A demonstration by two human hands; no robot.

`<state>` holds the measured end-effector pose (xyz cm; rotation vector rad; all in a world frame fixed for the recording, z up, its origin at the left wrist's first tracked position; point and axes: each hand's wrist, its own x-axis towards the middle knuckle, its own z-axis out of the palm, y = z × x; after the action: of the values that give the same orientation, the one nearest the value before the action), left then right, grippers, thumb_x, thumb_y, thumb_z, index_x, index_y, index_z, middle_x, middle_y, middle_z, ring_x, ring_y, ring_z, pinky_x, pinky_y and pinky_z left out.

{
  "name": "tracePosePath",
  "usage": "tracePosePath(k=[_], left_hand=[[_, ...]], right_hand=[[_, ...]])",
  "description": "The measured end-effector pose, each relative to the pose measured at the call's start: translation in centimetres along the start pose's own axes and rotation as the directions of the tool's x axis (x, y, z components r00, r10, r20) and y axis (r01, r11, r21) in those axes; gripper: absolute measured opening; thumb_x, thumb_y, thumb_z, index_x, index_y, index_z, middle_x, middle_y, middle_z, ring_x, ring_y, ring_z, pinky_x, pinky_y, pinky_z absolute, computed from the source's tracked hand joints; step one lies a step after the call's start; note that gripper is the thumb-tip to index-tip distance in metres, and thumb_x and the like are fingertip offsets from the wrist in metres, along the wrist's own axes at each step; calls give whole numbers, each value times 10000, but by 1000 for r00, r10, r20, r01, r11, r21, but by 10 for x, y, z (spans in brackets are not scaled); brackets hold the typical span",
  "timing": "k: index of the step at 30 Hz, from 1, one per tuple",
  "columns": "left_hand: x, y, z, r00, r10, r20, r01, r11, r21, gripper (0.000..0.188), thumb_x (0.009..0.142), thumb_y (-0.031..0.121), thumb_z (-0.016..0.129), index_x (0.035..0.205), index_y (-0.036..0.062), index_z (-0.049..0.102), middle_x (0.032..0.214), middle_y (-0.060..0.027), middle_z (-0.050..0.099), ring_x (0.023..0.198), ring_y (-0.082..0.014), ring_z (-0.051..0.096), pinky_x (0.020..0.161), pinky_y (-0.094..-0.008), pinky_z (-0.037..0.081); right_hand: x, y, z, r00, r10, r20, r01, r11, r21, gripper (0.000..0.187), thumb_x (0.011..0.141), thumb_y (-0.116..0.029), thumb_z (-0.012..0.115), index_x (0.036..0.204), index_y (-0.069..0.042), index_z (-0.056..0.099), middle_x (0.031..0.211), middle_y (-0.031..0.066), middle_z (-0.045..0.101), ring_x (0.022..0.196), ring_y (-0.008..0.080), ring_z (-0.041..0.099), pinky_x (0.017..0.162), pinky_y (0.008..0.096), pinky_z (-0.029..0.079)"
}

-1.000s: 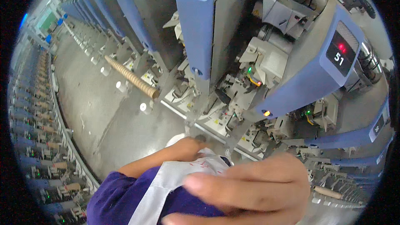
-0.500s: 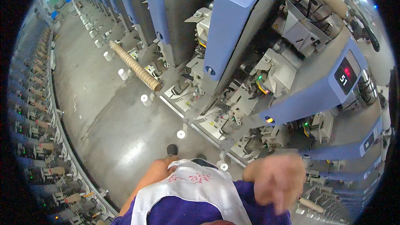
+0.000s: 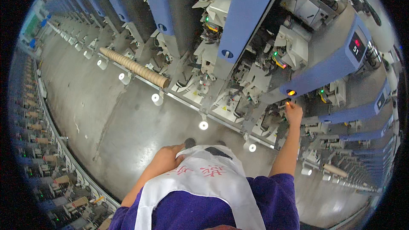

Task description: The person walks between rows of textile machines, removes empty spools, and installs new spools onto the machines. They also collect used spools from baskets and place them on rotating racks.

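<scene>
I stand in front of a long row of blue and grey textile winding machines. My right hand (image 3: 294, 111) is stretched out to one winding unit (image 3: 324, 66). Its fingertips sit just below a lit orange button (image 3: 291, 93) on the unit's blue arm. My left hand (image 3: 164, 158) rests against the upper left edge of my white apron (image 3: 204, 179), by my waist, and holds nothing that I can see. A purple shirt shows under the apron.
A stack of tan cardboard cones (image 3: 134, 67) lies on the machine's front rail to the left. White bobbin pegs (image 3: 203, 125) line the rail. A grey concrete aisle (image 3: 115, 123) runs to my left, and another machine row (image 3: 38, 145) curves along its far side.
My right hand was close in front of the camera a second ago. It has since stretched out to the orange button. The view has tilted down and left.
</scene>
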<state>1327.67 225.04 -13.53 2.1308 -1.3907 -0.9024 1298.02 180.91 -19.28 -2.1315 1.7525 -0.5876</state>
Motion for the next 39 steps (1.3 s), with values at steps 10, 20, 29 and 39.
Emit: tracePosePath(k=[10, 20, 29, 39], left_hand=[[44, -56, 7, 982, -77, 172, 35, 971, 235, 438, 817, 317, 573, 1166, 53, 554, 990, -201, 631, 878, -353, 609, 774, -426, 482], [73, -128, 59, 876, -238, 419, 176, 967, 183, 462, 810, 353, 561, 1191, 92, 558, 1106, -151, 614, 997, -349, 586, 848, -396, 472], [132, -99, 49, 811, -203, 549, 34, 953, 303, 403, 825, 349, 515, 1118, 89, 609, 1083, -179, 612, 991, -359, 576, 867, -412, 451], [228, 71, -56, 938, 77, 338, -230, 868, 441, 259, 801, 257, 533, 994, 134, 655, 892, -127, 647, 814, -336, 601, 696, -444, 477]], right_hand=[[31, -22, 11, 998, -4, -62, -10, 974, -226, 419, 799, -442, 566, 768, -39, 676, 706, 211, 623, 679, 388, 617, 634, 446, 494], [44, 6, 20, 978, 75, 197, -180, 780, 599, 323, 880, -282, 574, 815, 25, 649, 685, 89, 658, 583, 123, 624, 535, 249, 459], [24, -36, -8, 992, 6, 126, 34, 951, -307, 405, 856, -400, 491, 788, -49, 682, 761, 217, 632, 731, 393, 622, 679, 461, 503], [-95, 42, 39, 866, 39, 499, -9, 998, -64, 227, 776, -253, 582, 901, -93, 683, 862, 157, 649, 776, 346, 621, 711, 411, 496]])
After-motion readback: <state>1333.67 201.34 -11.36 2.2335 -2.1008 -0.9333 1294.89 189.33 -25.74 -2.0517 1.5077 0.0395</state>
